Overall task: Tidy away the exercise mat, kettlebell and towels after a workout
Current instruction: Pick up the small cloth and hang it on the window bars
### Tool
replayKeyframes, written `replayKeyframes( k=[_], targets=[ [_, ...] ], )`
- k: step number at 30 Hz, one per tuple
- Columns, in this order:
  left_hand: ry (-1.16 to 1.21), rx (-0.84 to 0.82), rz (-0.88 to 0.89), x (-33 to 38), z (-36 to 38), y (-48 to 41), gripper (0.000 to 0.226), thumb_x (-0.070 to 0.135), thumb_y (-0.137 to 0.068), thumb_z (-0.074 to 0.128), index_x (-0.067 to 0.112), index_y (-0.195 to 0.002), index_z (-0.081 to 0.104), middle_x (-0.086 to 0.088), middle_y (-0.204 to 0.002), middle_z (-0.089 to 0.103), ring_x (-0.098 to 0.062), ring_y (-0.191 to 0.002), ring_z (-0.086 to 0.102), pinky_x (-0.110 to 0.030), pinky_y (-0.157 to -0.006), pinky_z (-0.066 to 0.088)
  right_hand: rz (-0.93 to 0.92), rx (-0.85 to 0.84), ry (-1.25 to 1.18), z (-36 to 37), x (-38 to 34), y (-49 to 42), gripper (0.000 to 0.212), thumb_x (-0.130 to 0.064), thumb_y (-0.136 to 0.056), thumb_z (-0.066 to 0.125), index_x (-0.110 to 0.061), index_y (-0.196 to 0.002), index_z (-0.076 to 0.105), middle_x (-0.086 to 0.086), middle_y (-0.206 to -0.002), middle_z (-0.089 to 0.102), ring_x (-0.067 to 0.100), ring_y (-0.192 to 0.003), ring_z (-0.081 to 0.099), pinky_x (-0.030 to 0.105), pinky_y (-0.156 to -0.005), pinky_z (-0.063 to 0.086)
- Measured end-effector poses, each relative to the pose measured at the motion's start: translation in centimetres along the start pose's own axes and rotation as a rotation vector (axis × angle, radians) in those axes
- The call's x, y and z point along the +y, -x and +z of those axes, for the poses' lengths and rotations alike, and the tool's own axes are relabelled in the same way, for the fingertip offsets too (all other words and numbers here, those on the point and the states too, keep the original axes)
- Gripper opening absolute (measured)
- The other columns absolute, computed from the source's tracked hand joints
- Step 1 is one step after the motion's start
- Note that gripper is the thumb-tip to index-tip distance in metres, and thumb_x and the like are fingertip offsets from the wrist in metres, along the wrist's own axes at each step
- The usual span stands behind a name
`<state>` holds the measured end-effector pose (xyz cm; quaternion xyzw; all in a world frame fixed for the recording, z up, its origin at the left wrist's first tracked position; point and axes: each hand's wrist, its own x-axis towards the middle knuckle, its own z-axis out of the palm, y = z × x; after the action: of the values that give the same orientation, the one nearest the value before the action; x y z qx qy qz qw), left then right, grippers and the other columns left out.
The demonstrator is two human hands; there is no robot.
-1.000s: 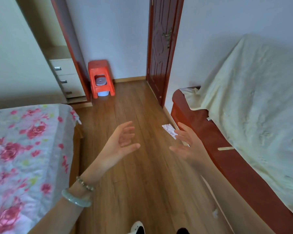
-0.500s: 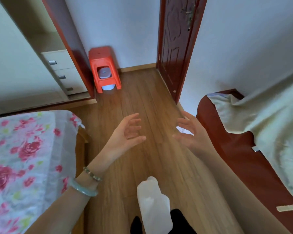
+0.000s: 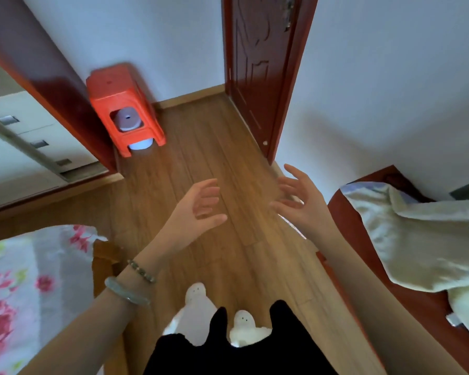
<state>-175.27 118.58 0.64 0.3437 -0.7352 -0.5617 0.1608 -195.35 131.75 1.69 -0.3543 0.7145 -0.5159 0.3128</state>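
My left hand (image 3: 195, 209) is held out over the wooden floor (image 3: 206, 163) with relaxed, spread fingers and nothing in it. My right hand (image 3: 301, 201) hovers opposite it, palm facing inward, fingers loosely spread, also empty. No mat, kettlebell or towel shows anywhere in the view. A cream cloth (image 3: 423, 239) lies draped over the red-brown furniture (image 3: 347, 220) on the right.
An orange plastic stool (image 3: 119, 101) stands by the far wall with a pale round object under it. A dark red door (image 3: 257, 63) is ahead. A floral-covered bed (image 3: 30, 288) is at left, white drawers (image 3: 30, 131) behind it. My white slippers (image 3: 198, 296) are below.
The view has swung right and tilted down, so my slippers and dark trousers now show. Both hands stay raised and empty, moving slightly forward down the floor.
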Motion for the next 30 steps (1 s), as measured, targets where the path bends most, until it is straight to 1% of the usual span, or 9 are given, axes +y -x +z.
replayKeyframes(
  k=[3, 6, 8, 10, 13, 16, 20, 23, 30],
  targets=[
    [0.024, -0.058, -0.01, -0.5, -1.5, -5.7, 0.07, 0.024, -0.071, 0.077, 0.031, -0.132, 0.043, 0.011, -0.126, 0.056, -0.002, -0.113, 0.057, -0.027, -0.097, 0.048, 0.039, 0.064, -0.009, 0.3, 1.0, -4.1, 0.075, -0.012, -0.075, 0.077, -0.026, -0.139, 0.039, -0.004, -0.122, 0.055, 0.005, -0.114, 0.054, 0.01, -0.084, 0.048],
    [0.005, -0.146, 0.001, -1.3, -3.3, -11.8, 0.072, 0.031, -0.068, 0.079, 0.033, -0.131, 0.043, 0.009, -0.126, 0.056, -0.004, -0.114, 0.056, -0.03, -0.098, 0.048, 0.093, 0.156, -0.019, 1.1, 2.4, -8.6, 0.074, -0.014, -0.073, 0.079, -0.032, -0.135, 0.042, -0.015, -0.117, 0.056, 0.0, -0.111, 0.055, 0.01, -0.081, 0.047],
    [-0.016, -0.22, 0.012, -2.1, -4.5, -16.4, 0.07, 0.034, -0.069, 0.082, 0.039, -0.128, 0.044, 0.009, -0.128, 0.055, -0.006, -0.117, 0.055, -0.032, -0.099, 0.046, 0.135, 0.221, -0.017, 1.8, 3.3, -11.8, 0.073, -0.015, -0.073, 0.08, -0.033, -0.133, 0.043, -0.015, -0.116, 0.056, -0.001, -0.109, 0.055, 0.009, -0.081, 0.047],
    [-0.07, -0.308, 0.024, -2.5, -5.6, -21.2, 0.066, 0.028, -0.073, 0.08, 0.039, -0.127, 0.043, 0.008, -0.129, 0.054, -0.006, -0.117, 0.054, -0.034, -0.1, 0.046, 0.174, 0.306, -0.03, 2.6, 3.8, -14.7, 0.073, -0.016, -0.073, 0.079, -0.032, -0.134, 0.043, -0.008, -0.118, 0.057, -0.001, -0.108, 0.056, 0.014, -0.085, 0.049],
    [-0.148, -0.45, 0.049, -2.4, -6.9, -28.3, 0.066, 0.023, -0.077, 0.077, 0.034, -0.131, 0.041, 0.008, -0.129, 0.052, -0.004, -0.116, 0.054, -0.03, -0.1, 0.046, 0.236, 0.444, -0.055, 3.8, 4.2, -18.6, 0.07, -0.017, -0.074, 0.078, -0.034, -0.133, 0.043, -0.007, -0.117, 0.058, 0.004, -0.11, 0.056, 0.027, -0.09, 0.051],
    [-0.229, -0.589, 0.076, -1.7, -7.0, -34.5, 0.068, 0.022, -0.078, 0.075, 0.033, -0.134, 0.038, 0.012, -0.13, 0.051, 0.002, -0.116, 0.052, -0.023, -0.099, 0.045, 0.302, 0.572, -0.08, 4.2, 4.5, -21.5, 0.068, -0.016, -0.076, 0.076, -0.032, -0.133, 0.042, -0.006, -0.118, 0.058, 0.007, -0.11, 0.056, 0.029, -0.091, 0.052],
    [-0.275, -0.748, 0.102, -1.4, -4.9, -40.6, 0.069, 0.021, -0.08, 0.073, 0.029, -0.138, 0.035, 0.009, -0.135, 0.048, 0.002, -0.119, 0.05, -0.021, -0.1, 0.043, 0.369, 0.703, -0.087, 3.7, 5.6, -23.4, 0.068, -0.015, -0.078, 0.075, -0.027, -0.136, 0.04, 0.0, -0.124, 0.055, 0.007, -0.108, 0.057, 0.018, -0.085, 0.05],
    [-0.242, -0.805, 0.091, -2.4, -2.1, -43.7, 0.069, 0.017, -0.08, 0.073, 0.021, -0.139, 0.037, 0.005, -0.135, 0.049, -0.001, -0.119, 0.052, -0.023, -0.101, 0.044, 0.428, 0.804, -0.073, 2.9, 7.2, -23.9, 0.069, -0.016, -0.078, 0.075, -0.025, -0.136, 0.04, -0.002, -0.124, 0.056, 0.005, -0.107, 0.057, 0.01, -0.08, 0.048],
    [-0.251, -0.849, 0.064, -6.3, 5.0, -48.7, 0.062, 0.021, -0.081, 0.072, 0.022, -0.135, 0.043, 0.005, -0.133, 0.052, -0.004, -0.119, 0.052, -0.026, -0.101, 0.044, 0.522, 0.882, -0.062, 0.4, 13.8, -25.7, 0.064, -0.016, -0.078, 0.073, -0.025, -0.134, 0.043, -0.003, -0.119, 0.058, 0.006, -0.109, 0.057, 0.015, -0.082, 0.05]
  ],
)
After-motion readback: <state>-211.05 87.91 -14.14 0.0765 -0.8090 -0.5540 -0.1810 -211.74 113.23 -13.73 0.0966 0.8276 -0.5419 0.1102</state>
